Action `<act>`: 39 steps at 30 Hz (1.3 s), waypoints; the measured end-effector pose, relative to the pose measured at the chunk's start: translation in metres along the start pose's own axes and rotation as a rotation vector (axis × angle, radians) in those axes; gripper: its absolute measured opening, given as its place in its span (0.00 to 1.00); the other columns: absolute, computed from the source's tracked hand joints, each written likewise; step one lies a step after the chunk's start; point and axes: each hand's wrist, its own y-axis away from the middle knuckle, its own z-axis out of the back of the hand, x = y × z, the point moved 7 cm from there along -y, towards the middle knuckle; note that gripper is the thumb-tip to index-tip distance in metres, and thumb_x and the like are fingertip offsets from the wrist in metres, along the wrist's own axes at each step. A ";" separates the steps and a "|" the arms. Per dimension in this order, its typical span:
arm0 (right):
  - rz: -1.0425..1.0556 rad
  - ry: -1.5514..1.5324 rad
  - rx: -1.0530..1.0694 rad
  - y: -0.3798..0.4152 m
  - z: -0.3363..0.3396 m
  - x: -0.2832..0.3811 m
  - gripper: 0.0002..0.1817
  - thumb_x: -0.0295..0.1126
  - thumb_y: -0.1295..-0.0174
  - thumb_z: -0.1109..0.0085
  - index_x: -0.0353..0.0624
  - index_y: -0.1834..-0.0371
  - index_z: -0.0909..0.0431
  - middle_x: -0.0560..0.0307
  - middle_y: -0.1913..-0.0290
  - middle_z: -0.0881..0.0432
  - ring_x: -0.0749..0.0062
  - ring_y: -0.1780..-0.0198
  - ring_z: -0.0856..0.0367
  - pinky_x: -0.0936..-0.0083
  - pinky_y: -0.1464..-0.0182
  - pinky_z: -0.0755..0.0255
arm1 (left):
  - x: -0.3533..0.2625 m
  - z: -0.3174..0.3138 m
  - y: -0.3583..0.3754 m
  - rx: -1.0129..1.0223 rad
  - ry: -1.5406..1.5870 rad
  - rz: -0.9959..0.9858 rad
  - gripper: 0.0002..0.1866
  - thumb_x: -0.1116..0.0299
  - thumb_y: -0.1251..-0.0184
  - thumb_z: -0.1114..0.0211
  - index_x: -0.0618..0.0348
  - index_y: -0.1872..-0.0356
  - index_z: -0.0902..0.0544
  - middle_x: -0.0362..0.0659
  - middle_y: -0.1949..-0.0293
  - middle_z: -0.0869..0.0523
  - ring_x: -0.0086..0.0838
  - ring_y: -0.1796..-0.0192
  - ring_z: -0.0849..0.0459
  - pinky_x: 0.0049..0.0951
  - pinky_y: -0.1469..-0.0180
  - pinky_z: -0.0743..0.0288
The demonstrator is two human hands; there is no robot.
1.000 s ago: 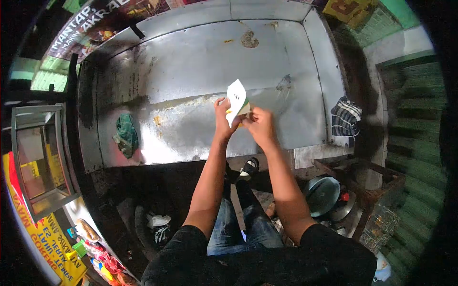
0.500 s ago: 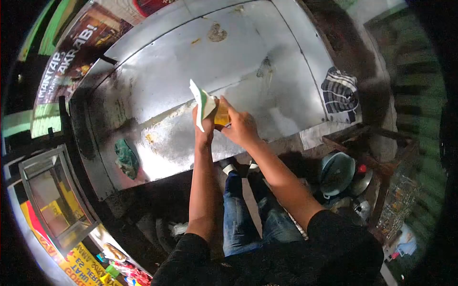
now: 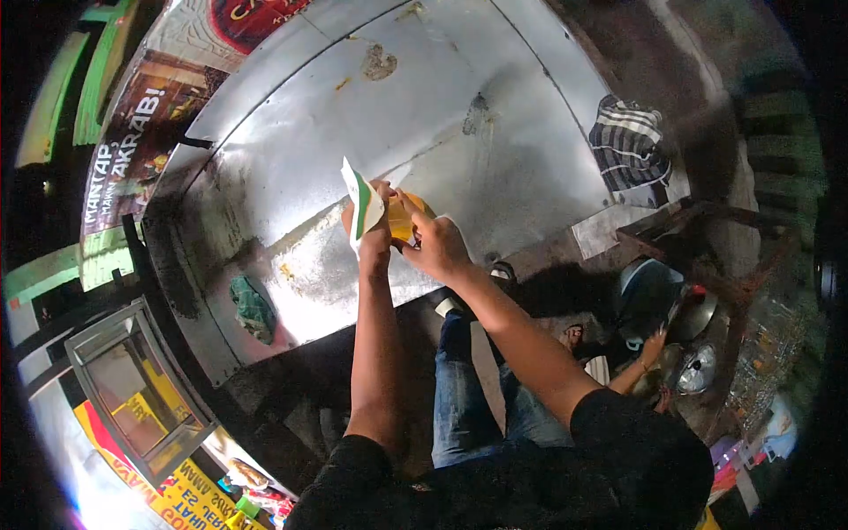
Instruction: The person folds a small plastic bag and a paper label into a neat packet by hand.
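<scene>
Both of my hands meet over the front part of a metal tabletop [image 3: 389, 97]. My left hand [image 3: 374, 237] is wrapped round a white and green packet [image 3: 362, 205], which sticks up above the fingers. My right hand [image 3: 435, 243] is bent round a yellow-orange object [image 3: 402, 217] between the two hands; its fingertips touch it near the packet. What the yellow-orange object is, I cannot make out. Part of it is hidden by the fingers.
A dark green cloth [image 3: 253, 309] lies at the table's left front; a striped cloth [image 3: 629, 146] rests on its right corner. A glass-paned frame [image 3: 140, 389] stands at left. Another person's hand [image 3: 654, 346] reaches near pots and a metal lid [image 3: 696, 369] at lower right.
The view has shifted slightly. Another person's arm and a foot have come into view at lower right. My right fingers have moved a little on the yellow-orange object, beside the packet.
</scene>
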 end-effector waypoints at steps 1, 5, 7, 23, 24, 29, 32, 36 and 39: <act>-0.020 -0.051 0.008 -0.001 0.000 -0.001 0.44 0.33 0.52 0.29 0.38 0.30 0.39 0.47 0.77 0.20 0.60 0.76 0.18 0.68 0.69 0.25 | 0.001 0.003 0.000 -0.029 0.013 0.046 0.07 0.70 0.36 0.35 0.64 0.69 0.19 0.41 0.63 0.17 0.25 0.56 0.22 0.27 0.51 0.28; 0.017 -0.178 -0.057 -0.003 0.018 -0.004 0.39 0.32 0.50 0.28 0.37 0.33 0.34 0.49 0.76 0.19 0.71 0.78 0.22 0.75 0.71 0.27 | -0.003 0.006 0.000 0.145 0.291 -0.069 0.09 0.65 0.29 0.41 0.61 0.63 0.24 0.42 0.63 0.21 0.28 0.54 0.23 0.30 0.46 0.30; 0.009 -0.176 -0.040 -0.002 0.027 -0.002 0.38 0.32 0.50 0.27 0.36 0.34 0.33 0.50 0.75 0.19 0.75 0.78 0.24 0.77 0.72 0.28 | -0.012 0.009 -0.001 0.148 0.221 -0.095 0.08 0.67 0.28 0.42 0.62 0.60 0.25 0.42 0.62 0.22 0.28 0.55 0.23 0.29 0.48 0.28; 0.531 0.054 0.227 -0.029 0.080 0.175 0.31 0.49 0.59 0.25 0.59 0.48 0.23 0.54 0.69 0.16 0.54 0.69 0.16 0.61 0.64 0.22 | -0.226 -0.019 0.077 0.313 -0.222 -0.023 0.35 0.42 0.33 0.41 0.51 0.34 0.40 0.41 0.68 0.21 0.23 0.67 0.19 0.21 0.72 0.24; 0.545 0.084 0.226 -0.027 0.082 0.190 0.30 0.47 0.58 0.25 0.58 0.48 0.23 0.54 0.70 0.17 0.55 0.69 0.16 0.62 0.64 0.23 | -0.239 -0.016 0.080 0.304 -0.163 -0.046 0.33 0.45 0.32 0.41 0.52 0.34 0.39 0.40 0.66 0.21 0.20 0.69 0.21 0.20 0.73 0.26; 0.545 0.016 0.155 0.006 0.100 0.264 0.17 0.39 0.54 0.29 0.52 0.60 0.20 0.56 0.71 0.18 0.53 0.70 0.17 0.63 0.66 0.24 | -0.310 0.005 0.114 0.174 -0.190 -0.177 0.21 0.55 0.27 0.44 0.56 0.41 0.32 0.39 0.66 0.22 0.20 0.68 0.21 0.19 0.70 0.28; 0.585 0.010 0.030 0.032 0.103 0.300 0.13 0.35 0.51 0.33 0.47 0.62 0.18 0.50 0.71 0.17 0.51 0.70 0.17 0.62 0.65 0.24 | -0.340 0.020 0.134 0.011 -0.252 -0.199 0.16 0.55 0.25 0.46 0.55 0.47 0.27 0.38 0.69 0.20 0.19 0.71 0.23 0.19 0.72 0.30; 0.571 0.110 0.086 0.056 0.102 0.342 0.14 0.32 0.51 0.36 0.46 0.58 0.19 0.45 0.70 0.17 0.49 0.68 0.17 0.59 0.65 0.24 | -0.351 0.046 0.161 -0.057 -0.100 -0.190 0.19 0.53 0.25 0.49 0.58 0.54 0.20 0.39 0.61 0.16 0.20 0.64 0.24 0.22 0.62 0.29; 0.568 -0.050 0.190 0.070 0.110 0.367 0.16 0.30 0.46 0.36 0.45 0.52 0.20 0.55 0.75 0.19 0.63 0.73 0.19 0.69 0.69 0.26 | -0.373 0.054 0.187 0.057 0.016 -0.085 0.26 0.49 0.25 0.49 0.65 0.53 0.18 0.43 0.55 0.15 0.23 0.58 0.20 0.25 0.55 0.27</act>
